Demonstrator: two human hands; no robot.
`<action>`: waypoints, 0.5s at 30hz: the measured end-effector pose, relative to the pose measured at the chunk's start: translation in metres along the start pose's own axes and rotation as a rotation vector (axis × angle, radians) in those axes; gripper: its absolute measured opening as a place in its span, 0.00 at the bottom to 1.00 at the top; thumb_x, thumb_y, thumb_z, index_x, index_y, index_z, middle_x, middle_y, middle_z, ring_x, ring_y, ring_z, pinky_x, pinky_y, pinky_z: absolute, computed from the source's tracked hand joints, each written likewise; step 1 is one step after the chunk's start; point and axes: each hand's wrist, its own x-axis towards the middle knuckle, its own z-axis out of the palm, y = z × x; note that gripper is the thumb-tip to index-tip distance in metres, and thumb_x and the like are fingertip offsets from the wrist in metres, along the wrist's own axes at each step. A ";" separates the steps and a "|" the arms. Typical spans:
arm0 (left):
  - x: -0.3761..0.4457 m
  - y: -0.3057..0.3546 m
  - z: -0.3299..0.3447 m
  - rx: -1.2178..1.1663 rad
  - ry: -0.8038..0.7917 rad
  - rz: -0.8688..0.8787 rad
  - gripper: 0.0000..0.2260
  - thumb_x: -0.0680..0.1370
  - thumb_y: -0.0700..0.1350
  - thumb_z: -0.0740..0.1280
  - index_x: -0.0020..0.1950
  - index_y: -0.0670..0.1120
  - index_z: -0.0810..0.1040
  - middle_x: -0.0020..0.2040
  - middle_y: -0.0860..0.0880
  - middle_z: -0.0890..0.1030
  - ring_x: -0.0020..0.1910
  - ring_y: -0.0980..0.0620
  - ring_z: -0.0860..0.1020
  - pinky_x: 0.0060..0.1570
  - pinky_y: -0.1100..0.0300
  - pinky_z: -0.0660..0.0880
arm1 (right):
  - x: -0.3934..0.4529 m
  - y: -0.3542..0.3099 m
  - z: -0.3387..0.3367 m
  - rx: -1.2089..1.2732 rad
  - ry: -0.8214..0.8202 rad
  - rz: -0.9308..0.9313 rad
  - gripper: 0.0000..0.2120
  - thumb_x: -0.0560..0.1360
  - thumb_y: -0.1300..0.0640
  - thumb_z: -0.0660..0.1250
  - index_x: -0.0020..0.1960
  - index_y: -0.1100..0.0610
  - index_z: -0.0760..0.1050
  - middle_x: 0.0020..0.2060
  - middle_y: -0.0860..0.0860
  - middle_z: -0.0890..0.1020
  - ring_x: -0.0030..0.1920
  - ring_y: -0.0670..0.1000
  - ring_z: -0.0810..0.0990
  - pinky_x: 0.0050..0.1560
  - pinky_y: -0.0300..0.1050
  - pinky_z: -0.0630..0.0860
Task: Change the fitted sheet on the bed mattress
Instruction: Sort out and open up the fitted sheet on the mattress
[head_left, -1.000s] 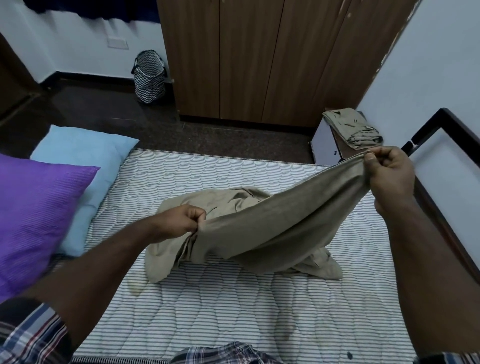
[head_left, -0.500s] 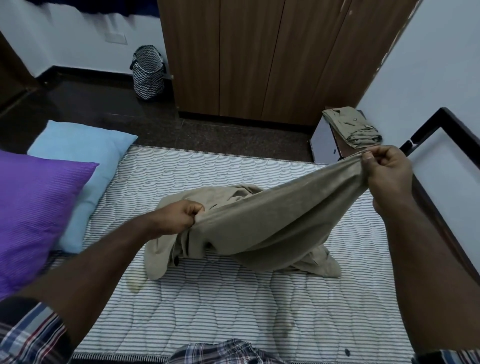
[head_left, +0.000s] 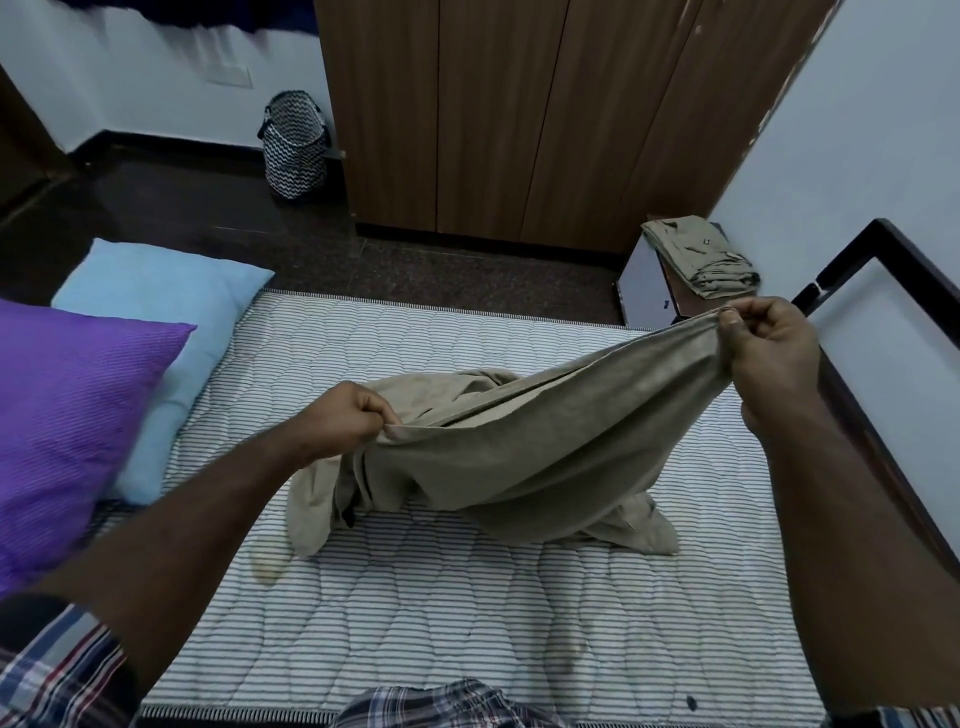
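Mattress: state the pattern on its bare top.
The mattress shows thin dark horizontal stripes on white, with quilted stitching; the head view, the only one, shows it.

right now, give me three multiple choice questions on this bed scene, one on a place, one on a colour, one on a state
1. Where does the folded beige cloth lie?
A. on the small stand by the wardrobe
B. on the purple pillow
C. inside the patterned basket

2. What colour is the pillow lying under the purple pillow?
A. red
B. light blue
C. black

3. How is the beige sheet held?
A. it lies flat with neither hand on it
B. the left hand alone grips it
C. both hands grip one edge, and the rest sags onto the mattress

Answers:
1. A, the folded cloth sits on the stand to the right of the wardrobe.
2. B, light blue shows beyond the purple one.
3. C, the left hand and the right hand each pinch the edge stretched between them.
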 end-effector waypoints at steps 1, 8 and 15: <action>-0.001 -0.002 0.000 -0.017 0.006 -0.002 0.13 0.66 0.42 0.63 0.38 0.52 0.88 0.39 0.40 0.85 0.38 0.46 0.77 0.41 0.53 0.72 | 0.000 0.000 0.000 -0.002 0.000 0.000 0.10 0.79 0.62 0.68 0.43 0.48 0.77 0.42 0.51 0.81 0.44 0.46 0.78 0.47 0.41 0.76; -0.008 -0.010 0.006 0.010 -0.019 0.050 0.15 0.75 0.36 0.69 0.40 0.56 0.87 0.44 0.52 0.87 0.49 0.49 0.83 0.53 0.51 0.78 | -0.001 -0.001 -0.001 -0.015 -0.008 -0.001 0.10 0.79 0.61 0.68 0.43 0.48 0.76 0.42 0.51 0.80 0.43 0.47 0.78 0.46 0.42 0.75; -0.013 -0.011 0.010 0.281 -0.203 0.086 0.06 0.69 0.45 0.65 0.36 0.56 0.77 0.34 0.59 0.77 0.36 0.59 0.74 0.42 0.55 0.72 | -0.003 0.001 0.004 -0.057 -0.018 -0.002 0.07 0.78 0.61 0.68 0.45 0.49 0.78 0.43 0.51 0.81 0.45 0.49 0.79 0.49 0.44 0.76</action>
